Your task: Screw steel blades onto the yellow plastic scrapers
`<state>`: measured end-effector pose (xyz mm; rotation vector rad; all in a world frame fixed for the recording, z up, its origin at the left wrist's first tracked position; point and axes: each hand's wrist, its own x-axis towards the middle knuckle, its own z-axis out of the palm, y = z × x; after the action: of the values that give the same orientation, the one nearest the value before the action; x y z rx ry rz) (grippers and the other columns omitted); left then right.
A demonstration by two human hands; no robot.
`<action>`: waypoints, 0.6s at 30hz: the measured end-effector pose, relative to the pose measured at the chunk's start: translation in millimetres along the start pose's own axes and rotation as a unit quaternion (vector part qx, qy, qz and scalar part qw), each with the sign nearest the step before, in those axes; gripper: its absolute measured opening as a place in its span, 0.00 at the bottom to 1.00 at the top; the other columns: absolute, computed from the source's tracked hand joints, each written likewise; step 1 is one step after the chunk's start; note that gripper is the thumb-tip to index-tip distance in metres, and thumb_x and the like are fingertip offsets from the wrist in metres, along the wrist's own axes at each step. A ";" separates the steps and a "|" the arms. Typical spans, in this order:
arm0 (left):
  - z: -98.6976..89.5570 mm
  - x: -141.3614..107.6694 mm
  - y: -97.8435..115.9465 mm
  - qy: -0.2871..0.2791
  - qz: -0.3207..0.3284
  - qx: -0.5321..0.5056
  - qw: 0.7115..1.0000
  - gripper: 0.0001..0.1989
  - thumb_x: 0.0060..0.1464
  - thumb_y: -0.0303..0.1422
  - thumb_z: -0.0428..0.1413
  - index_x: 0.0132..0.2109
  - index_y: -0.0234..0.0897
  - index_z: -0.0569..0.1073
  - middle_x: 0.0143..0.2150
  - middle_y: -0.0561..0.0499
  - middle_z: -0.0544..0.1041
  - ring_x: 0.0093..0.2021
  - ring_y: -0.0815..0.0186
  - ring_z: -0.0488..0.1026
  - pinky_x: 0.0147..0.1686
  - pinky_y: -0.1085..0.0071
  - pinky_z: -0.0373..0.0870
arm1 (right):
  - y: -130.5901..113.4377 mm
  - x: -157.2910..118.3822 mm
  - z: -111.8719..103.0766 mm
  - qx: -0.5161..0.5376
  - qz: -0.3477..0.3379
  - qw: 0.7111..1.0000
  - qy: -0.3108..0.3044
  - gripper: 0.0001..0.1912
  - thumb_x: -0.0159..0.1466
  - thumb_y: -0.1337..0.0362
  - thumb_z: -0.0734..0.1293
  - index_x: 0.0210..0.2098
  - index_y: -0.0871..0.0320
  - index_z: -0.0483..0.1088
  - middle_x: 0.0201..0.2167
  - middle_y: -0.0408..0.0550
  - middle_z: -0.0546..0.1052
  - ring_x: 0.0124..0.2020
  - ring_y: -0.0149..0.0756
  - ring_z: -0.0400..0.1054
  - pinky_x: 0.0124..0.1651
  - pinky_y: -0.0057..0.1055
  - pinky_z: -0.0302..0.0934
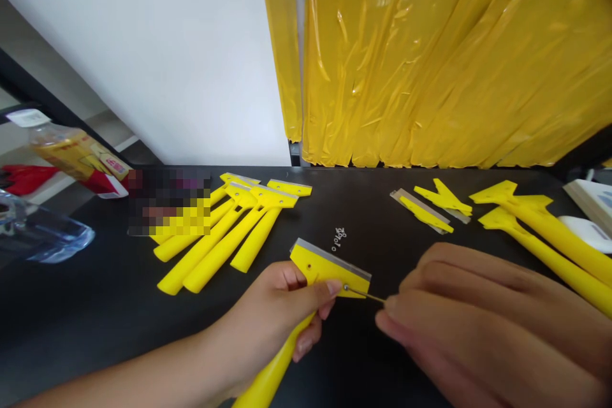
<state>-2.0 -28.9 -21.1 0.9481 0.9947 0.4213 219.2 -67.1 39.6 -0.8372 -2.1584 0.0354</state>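
My left hand (pixel 287 299) is wrapped round a yellow scraper (pixel 329 271), its thumb pressed on the head, which carries a metal blade along its top edge. The scraper's handle runs down to the bottom edge. My right hand (pixel 459 319) is closed on a thin metal driver (pixel 366 295), whose tip touches a small screw (pixel 345 287) at the right of the scraper head. The other screw hole, on the left, shows as a dark dot. Just beyond the blade lies a small cluster of silver screws or nuts (pixel 338 236).
Several yellow scrapers (pixel 224 233) with blades lie at the left on the black table (pixel 119 331). Loose yellow plates (pixel 425 213) and blades lie right of centre, beside yellow handles (pixel 540 223). Bottles (pixel 71 153) stand or lie far left; a white object (pixel 586 233) is far right.
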 end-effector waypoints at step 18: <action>-1.1 2.3 -4.6 -0.009 0.007 -0.019 1.000 0.20 0.61 0.45 0.62 0.27 0.36 0.71 0.14 0.57 0.64 0.14 0.74 0.59 0.17 0.77 0.54 | 0.0 -4.4 1.3 0.115 0.050 0.989 -0.078 0.12 0.65 0.73 0.69 0.46 0.53 0.72 0.23 0.37 0.75 0.20 0.29 0.70 0.23 0.24 0.64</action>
<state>-2.2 -29.3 -26.3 0.9242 0.9610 0.4403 220.3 -69.3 35.7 -0.8297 -2.2023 0.4043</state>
